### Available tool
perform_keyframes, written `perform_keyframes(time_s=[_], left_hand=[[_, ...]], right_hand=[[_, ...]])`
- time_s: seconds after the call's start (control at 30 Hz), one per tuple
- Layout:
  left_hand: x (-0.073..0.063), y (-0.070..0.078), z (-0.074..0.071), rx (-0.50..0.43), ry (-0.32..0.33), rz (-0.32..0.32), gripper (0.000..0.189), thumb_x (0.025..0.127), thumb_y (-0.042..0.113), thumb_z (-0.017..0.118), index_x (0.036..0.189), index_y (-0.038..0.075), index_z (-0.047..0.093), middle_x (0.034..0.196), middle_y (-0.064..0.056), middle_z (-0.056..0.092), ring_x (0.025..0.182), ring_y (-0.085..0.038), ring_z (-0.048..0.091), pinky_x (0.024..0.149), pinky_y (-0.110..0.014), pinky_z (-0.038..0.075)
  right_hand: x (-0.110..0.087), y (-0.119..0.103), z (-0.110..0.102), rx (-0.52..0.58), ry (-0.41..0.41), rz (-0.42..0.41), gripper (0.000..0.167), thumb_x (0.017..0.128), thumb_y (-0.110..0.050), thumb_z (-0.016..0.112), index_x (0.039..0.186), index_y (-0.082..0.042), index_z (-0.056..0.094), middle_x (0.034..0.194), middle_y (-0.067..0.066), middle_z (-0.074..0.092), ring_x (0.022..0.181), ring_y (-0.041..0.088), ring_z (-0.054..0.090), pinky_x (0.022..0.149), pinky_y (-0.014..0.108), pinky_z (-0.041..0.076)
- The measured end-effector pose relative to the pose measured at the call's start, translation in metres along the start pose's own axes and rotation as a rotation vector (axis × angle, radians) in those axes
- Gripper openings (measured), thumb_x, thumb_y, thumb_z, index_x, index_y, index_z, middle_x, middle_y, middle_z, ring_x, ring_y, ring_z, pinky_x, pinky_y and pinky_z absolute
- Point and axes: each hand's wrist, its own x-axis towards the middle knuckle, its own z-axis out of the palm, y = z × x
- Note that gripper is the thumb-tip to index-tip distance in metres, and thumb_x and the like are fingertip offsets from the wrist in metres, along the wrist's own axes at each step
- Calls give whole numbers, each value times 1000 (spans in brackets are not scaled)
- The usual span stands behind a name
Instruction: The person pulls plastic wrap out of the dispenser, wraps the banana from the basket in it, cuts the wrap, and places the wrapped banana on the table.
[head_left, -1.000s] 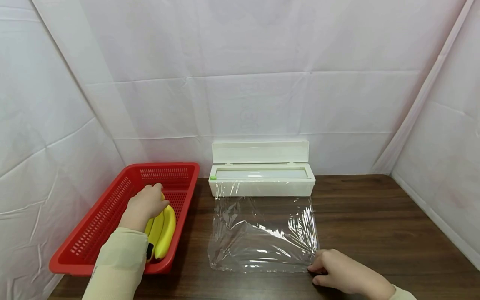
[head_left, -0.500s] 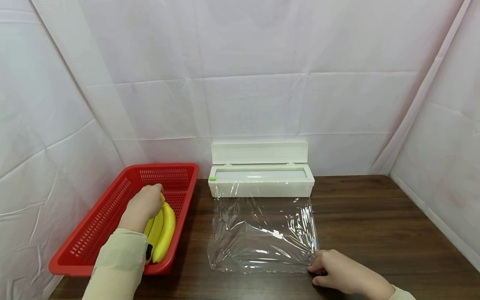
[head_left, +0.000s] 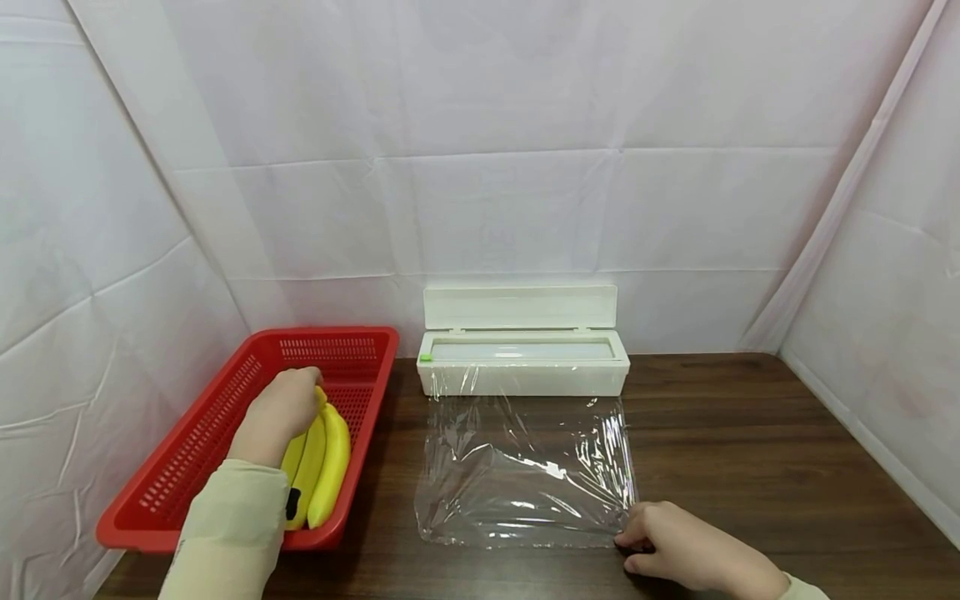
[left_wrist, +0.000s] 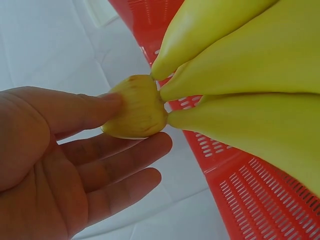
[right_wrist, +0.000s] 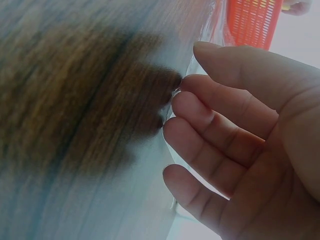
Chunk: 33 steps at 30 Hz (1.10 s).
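Note:
My left hand [head_left: 281,412] reaches into the red basket [head_left: 365,450]. It pinches the stem end of a bunch of yellow bananas [head_left: 330,467] between thumb and fingers; the left wrist view shows the thumb on top of the stubby crown [left_wrist: 137,107]. Across the table, my right hand [head_left: 678,542] rests at the near right corner of a clear sheet of cling film [head_left: 517,500]. Its bent fingertips press down at the film's edge, with the thumb apart from them in the right wrist view. The film runs out from a white dispenser box [head_left: 525,379].
The dispenser's lid [head_left: 520,308] stands up at the back, with a small green slider [head_left: 426,357] at the box's left end. Dark wooden tabletop [head_left: 720,442] lies under everything. White cloth walls [head_left: 495,167] enclose the back and sides.
My left hand and the bananas have shifted slightly left within the basket, the bunch's stem showing more. My right hand and the cling film have stayed where they were.

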Motion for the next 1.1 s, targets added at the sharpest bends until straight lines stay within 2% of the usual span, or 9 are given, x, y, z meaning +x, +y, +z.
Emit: perform_keyframes(time_s=[0.17, 0.33, 0.47, 0.73, 1.1], left_hand=[[-2, 1, -3, -7, -10, -9, 28, 94, 4, 43, 117, -8, 55, 112, -27, 59, 96, -33, 58, 79, -47, 50], [-4, 3, -5, -13, -8, -7, 26, 94, 4, 44, 114, -7, 57, 110, -26, 60, 92, -31, 57, 78, -46, 50], [-5, 2, -7, -10, 5, 7, 25, 94, 4, 46, 113, -7, 57, 108, -25, 61, 91, -30, 57, 77, -45, 50], [-8, 3, -10, -6, 46, 25, 24, 93, 4, 47, 111, -7, 58, 109, -28, 60, 99, -37, 58, 78, -48, 50], [-9, 3, -13, -1, 57, 25, 27, 94, 8, 49, 115, -7, 56, 112, -28, 60, 100, -37, 59, 78, -48, 51]], right_hand=[[0, 0, -1, 2, -1, -3, 24, 81, -21, 72, 97, -3, 74, 89, -3, 65, 83, 1, 59, 67, 22, 51], [-1, 0, -1, 6, -10, 10, 25, 81, -22, 72, 98, -3, 74, 88, -3, 64, 82, 1, 59, 66, 22, 51], [-1, 0, -1, 6, -5, 8, 25, 81, -21, 73, 97, -2, 74, 87, -4, 63, 80, -1, 57, 65, 21, 50], [-1, 0, -1, -2, 0, 3, 25, 81, -21, 73, 97, -2, 74, 87, -5, 63, 79, -2, 55, 65, 21, 49], [1, 1, -2, 2, 1, 3, 25, 80, -20, 73, 97, -2, 74, 86, -6, 62, 75, -7, 49, 62, 19, 47]])
